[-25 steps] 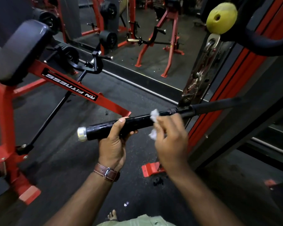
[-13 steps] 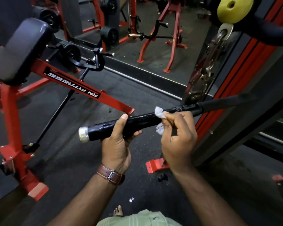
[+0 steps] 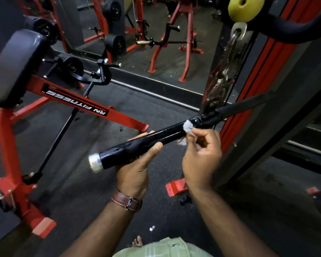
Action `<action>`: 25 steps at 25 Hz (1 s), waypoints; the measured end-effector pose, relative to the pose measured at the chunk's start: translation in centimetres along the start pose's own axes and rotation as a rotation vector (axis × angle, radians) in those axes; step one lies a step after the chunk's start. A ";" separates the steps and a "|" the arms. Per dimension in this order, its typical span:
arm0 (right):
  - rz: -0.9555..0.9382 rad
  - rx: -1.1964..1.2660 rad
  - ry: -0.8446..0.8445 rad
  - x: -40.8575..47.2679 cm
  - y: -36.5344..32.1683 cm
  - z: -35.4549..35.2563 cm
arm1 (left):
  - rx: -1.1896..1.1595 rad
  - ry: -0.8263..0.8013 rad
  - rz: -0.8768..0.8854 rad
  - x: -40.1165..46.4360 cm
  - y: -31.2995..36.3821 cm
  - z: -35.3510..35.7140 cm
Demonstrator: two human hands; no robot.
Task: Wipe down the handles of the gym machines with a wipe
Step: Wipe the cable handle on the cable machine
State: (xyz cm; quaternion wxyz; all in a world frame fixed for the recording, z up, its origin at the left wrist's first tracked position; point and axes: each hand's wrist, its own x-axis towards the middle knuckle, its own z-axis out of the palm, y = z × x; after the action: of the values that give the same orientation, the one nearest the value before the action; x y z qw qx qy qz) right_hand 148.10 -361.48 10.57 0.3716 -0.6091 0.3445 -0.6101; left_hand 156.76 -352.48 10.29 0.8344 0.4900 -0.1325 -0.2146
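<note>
My left hand (image 3: 135, 164) cups the glossy black cylindrical bar handle (image 3: 146, 143) from below, thumb over the front, near its silver end cap (image 3: 95, 162). My right hand (image 3: 200, 156) pinches the small crumpled white wipe (image 3: 187, 126) against the bar. The wipe has slid up from mid-grip to the collar by the cable clip (image 3: 219, 84). This grip looks nearly done; the cap end may still need a pass.
</note>
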 end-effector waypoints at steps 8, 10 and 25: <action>-0.318 -0.155 -0.106 -0.4 -0.5 -0.2 | -0.026 0.136 0.030 -0.2 1.0 0.9; -0.375 -0.207 -0.159 -0.4 -0.7 0.0 | -0.057 0.174 0.008 0.1 1.1 1.0; -0.283 -0.197 -0.197 -1.1 -0.5 0.0 | -0.137 0.177 -0.052 -0.8 1.2 1.2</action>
State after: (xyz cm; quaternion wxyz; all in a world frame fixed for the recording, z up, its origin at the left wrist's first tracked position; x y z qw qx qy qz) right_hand 148.10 -360.24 10.46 0.2527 -0.7417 0.2754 -0.5569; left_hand 155.82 -352.48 11.95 0.8686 0.4521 -0.0305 -0.2006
